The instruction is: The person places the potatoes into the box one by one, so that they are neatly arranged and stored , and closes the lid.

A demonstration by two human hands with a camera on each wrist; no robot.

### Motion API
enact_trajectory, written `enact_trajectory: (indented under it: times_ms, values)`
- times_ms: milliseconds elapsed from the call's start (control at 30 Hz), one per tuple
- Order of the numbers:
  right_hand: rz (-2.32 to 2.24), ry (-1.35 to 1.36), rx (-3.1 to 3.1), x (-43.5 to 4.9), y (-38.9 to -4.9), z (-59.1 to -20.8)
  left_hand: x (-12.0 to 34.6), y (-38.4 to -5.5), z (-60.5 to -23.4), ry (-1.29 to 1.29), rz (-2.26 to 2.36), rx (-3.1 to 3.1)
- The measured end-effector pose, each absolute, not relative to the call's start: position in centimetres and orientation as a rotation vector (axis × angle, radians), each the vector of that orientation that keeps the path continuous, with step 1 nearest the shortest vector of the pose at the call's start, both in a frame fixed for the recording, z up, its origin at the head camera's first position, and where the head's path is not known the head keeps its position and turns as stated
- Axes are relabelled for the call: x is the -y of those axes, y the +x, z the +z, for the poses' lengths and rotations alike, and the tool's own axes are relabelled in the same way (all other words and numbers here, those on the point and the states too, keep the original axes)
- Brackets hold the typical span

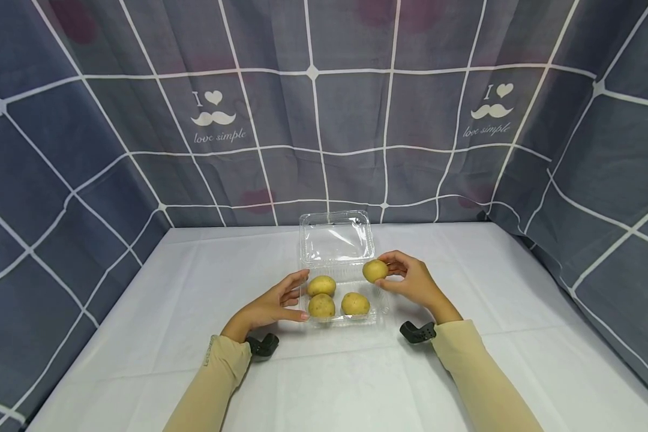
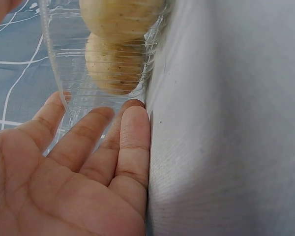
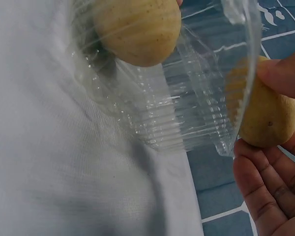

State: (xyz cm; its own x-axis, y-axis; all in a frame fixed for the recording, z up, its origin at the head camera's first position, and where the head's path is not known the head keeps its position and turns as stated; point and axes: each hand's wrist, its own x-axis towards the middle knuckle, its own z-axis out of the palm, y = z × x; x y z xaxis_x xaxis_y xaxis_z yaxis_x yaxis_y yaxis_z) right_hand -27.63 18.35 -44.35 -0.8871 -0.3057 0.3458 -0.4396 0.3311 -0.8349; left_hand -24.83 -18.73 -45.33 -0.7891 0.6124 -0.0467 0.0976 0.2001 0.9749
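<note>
A clear plastic clamshell box [image 1: 341, 311] sits on the white table with its lid [image 1: 337, 239] raised at the back. Inside it lie three potatoes: one at the back left [image 1: 321, 285], one at the front left [image 1: 321, 306] and one at the front right [image 1: 355, 303]. My right hand [image 1: 413, 281] pinches a fourth potato [image 1: 375, 270] between thumb and fingers, over the box's back right corner. In the right wrist view this held potato [image 3: 273, 115] is partly behind the clear wall. My left hand [image 1: 272, 305] rests with extended fingers [image 2: 135, 128] against the box's left side.
A white cloth [image 1: 335, 384] covers the table. Grey checked curtains [image 1: 351, 114] hang behind and along both sides, meeting the table's back edge just behind the raised lid. Black wrist devices sit at the left [image 1: 263, 346] and right [image 1: 417, 332] cuffs.
</note>
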Motion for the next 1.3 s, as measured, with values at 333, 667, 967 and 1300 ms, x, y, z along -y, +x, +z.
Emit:
enact_trajectory:
  times_ms: [333, 667, 967, 1300]
  values:
    - [1.533, 0.711, 2.471, -16.9, -27.0, -43.8, 18.7, -24.8, -45.3, 0.654, 1.618, -2.053]
    - [1.523, 0.685, 2.481, -15.1, -26.7, -43.9, 18.9, -24.9, -45.4, 0.675, 1.618, -2.051]
    - [1.365, 0.727, 2.516, -13.5, -26.5, -43.8, 18.7, -24.9, -45.4, 0.667, 1.616, -2.051]
    - [1.298, 0.674, 2.625, -12.9, -26.6, -43.0, 18.7, -24.8, -45.1, 0.665, 1.617, -2.053]
